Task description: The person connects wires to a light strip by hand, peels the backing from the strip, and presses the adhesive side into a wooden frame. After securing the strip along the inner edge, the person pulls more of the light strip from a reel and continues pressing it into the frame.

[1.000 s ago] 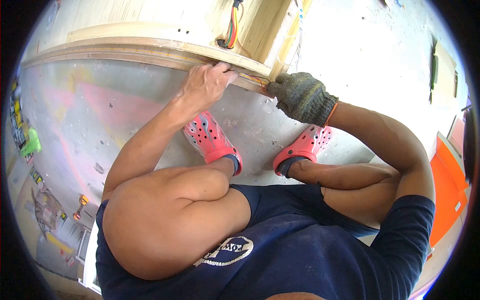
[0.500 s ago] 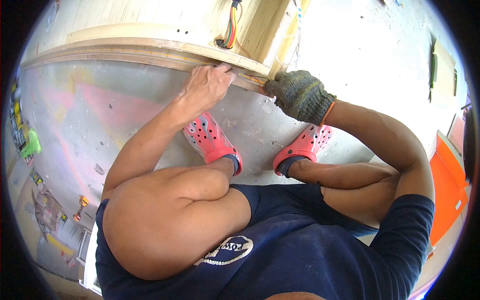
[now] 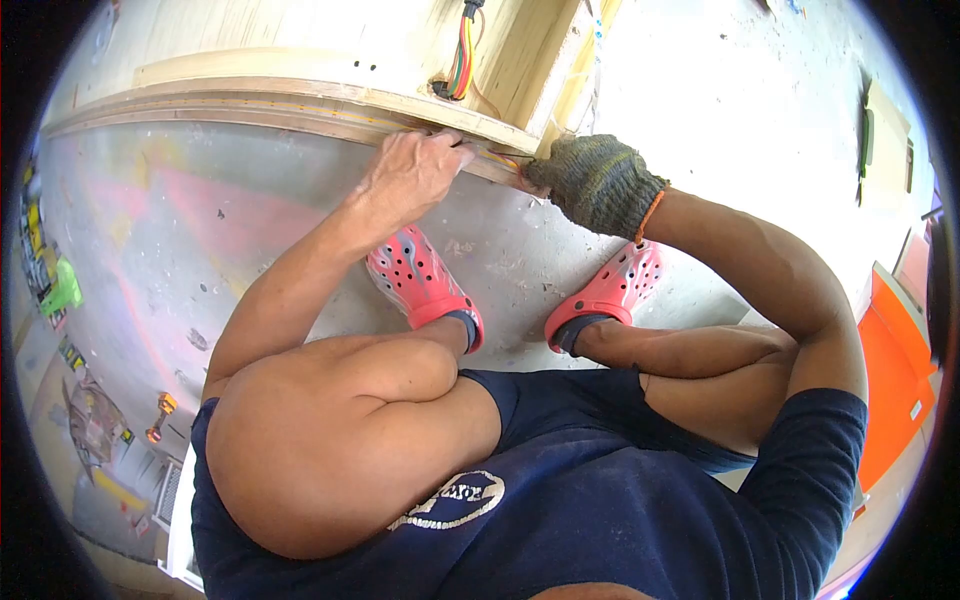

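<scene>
Moved: gloved right hand (image 3: 600, 185) crept left along wooden strip (image 3: 250, 105).
Left hand (image 3: 410, 170): bare, fingers curled on strip edge.
Right hand: clenched on strip end.
Axis: strip runs left-right, just beyond both hands.

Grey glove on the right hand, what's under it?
Under the gloved right hand the curved wooden strip ends, with thin wires running in. The hand covers whatever its grip holds.

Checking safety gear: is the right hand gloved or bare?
Gloved: a grey knit glove covers the right hand at the wooden strip; the left hand is bare.
</scene>
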The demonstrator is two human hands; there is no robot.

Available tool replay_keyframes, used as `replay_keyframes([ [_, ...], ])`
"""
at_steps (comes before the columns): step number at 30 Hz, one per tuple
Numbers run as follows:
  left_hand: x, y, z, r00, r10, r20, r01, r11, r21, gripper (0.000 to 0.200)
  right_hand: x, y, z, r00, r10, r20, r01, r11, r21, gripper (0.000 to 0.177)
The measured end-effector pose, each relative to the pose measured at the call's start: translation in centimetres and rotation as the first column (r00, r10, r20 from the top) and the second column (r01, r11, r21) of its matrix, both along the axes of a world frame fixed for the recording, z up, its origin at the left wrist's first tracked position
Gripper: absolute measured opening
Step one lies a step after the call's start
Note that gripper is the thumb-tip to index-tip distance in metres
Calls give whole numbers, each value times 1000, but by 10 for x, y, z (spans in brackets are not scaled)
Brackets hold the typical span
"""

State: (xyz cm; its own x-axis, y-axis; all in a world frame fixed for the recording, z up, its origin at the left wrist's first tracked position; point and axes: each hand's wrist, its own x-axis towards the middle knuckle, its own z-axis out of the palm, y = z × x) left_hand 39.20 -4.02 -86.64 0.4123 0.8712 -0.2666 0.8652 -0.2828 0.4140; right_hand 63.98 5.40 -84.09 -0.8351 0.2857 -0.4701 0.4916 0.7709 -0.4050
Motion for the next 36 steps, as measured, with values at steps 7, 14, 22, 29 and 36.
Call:
replay_keyframes([
  [7, 3, 0, -3, 999, -31, -18, 32, 997, 73, 25, -3, 1, -2, 1000, 5, -25, -6, 1000, -20, 19],
  [14, 7, -3, 19, 991, -43, -127, 48, 998, 40, 38, -9, 1, 3, 1000, -1, 30, 2, 1000, -20, 21],
  [22, 6, -5, 16, 993, -40, -113, 43, 999, 23, 51, -2, 1, -9, 998, 39, -56, -40, 999, -12, 17],
  [29, 9, -8, 19, 994, -17, -104, 21, 999, 37, 38, 0, 0, -11, 996, 13, -88, -13, 1000, 3, 15],
  [36, 27, -17, 29, 986, -33, -161, 44, 997, 67, 35, -3, 0, -5, 1000, 23, -14, -23, 1000, 10, 14],
])
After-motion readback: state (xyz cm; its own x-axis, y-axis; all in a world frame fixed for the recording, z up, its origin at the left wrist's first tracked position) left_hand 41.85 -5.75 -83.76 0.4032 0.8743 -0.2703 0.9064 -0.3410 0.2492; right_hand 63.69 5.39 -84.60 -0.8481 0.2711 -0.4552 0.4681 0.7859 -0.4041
